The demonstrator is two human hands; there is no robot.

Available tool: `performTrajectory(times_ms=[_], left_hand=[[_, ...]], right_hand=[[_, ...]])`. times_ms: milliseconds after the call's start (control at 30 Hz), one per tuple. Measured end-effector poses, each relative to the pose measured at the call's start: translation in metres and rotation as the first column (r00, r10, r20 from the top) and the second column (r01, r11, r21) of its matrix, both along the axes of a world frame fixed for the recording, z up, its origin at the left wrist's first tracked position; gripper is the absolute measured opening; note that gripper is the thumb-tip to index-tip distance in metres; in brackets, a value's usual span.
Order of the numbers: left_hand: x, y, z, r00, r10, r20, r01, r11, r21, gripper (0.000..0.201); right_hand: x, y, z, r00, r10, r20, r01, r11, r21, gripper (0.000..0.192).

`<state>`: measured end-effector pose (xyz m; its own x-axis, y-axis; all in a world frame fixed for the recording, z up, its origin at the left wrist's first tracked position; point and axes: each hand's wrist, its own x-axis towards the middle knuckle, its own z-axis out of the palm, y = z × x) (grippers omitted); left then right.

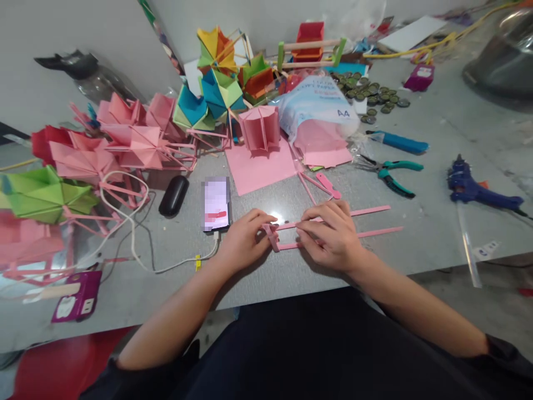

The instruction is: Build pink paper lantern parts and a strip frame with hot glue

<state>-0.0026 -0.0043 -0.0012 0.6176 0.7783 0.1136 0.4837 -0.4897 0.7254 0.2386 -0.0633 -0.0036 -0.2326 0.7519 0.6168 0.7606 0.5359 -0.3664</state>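
Both our hands rest low on the desk (416, 244) near its front edge, working on two long pink paper strips (375, 211) that lie side by side. Our left hand (244, 241) pinches the left ends of the strips, where a short pink crosspiece (272, 238) joins them; its fingertips are closed on that joint. Our right hand (331, 236) lies flat over the middle of the strips, fingers curled down and pressing them against the desk. The long axis of the strips runs left to right, and their free ends stick out past the right hand, so the right hand is the nearer one to the loose length. Just beyond the left hand sits a phone (215, 204) on a white cable (166, 266), with a black case (174, 195) beside it. Farther out lie a pink sheet (258, 166), green-handled pliers (389, 172), a blue glue gun (478, 191), and folded paper models (133, 139) toward the wall.
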Motion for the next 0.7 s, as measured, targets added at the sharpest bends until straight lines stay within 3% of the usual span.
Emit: performTrajectory(times_ms=[200, 333, 400, 567, 700], left_hand=[[0.001, 0.0, -0.003, 0.998, 0.067, 0.0, -0.067, 0.998, -0.007, 0.016], [-0.007, 0.005, 0.003, 0.96, 0.273, 0.059, -0.258, 0.947, -0.189, 0.004], [-0.011, 0.01, 0.006, 0.915, 0.365, 0.17, -0.309, 0.907, -0.286, 0.012], [-0.016, 0.019, 0.012, 0.751, 0.434, 0.497, -0.189, 0.863, -0.468, 0.041], [-0.016, 0.019, 0.016, 0.647, 0.472, 0.599, -0.116, 0.837, -0.535, 0.049]], right_hand=[[0.013, -0.008, 0.004, 0.999, 0.051, 0.006, -0.052, 0.993, 0.107, 0.012], [0.019, -0.011, 0.001, 0.999, 0.006, -0.043, 0.001, 0.99, 0.144, 0.013], [0.019, -0.01, -0.002, 0.999, -0.007, -0.049, 0.014, 0.99, 0.142, 0.013], [0.018, -0.007, -0.012, 0.999, -0.007, -0.032, 0.011, 0.994, 0.112, 0.012], [0.018, -0.007, -0.016, 1.0, -0.005, -0.029, 0.007, 0.998, 0.069, 0.013]])
